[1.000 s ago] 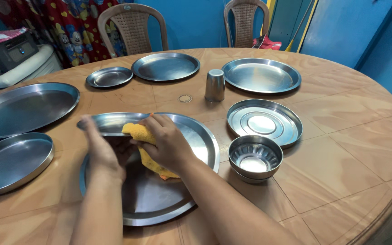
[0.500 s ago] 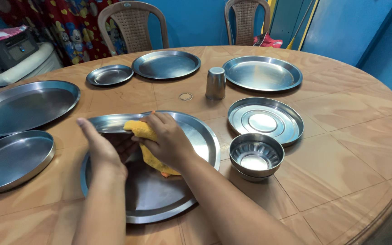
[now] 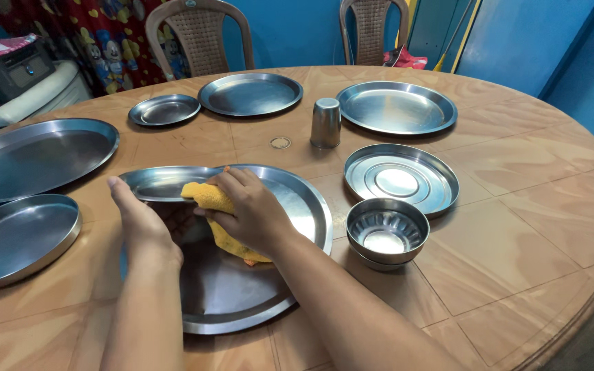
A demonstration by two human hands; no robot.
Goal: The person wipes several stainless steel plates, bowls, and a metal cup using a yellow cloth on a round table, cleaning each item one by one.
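Right hand [image 3: 252, 209]: fingers closed over yellow cloth [image 3: 209, 197], pressed on small steel plate [image 3: 163, 183]. Left hand [image 3: 139, 223]: fingers curled under that plate's near edge, tilting it above large plate [image 3: 242, 288]. Steel bowl [image 3: 387, 233] right, on desk [image 3: 517, 227].
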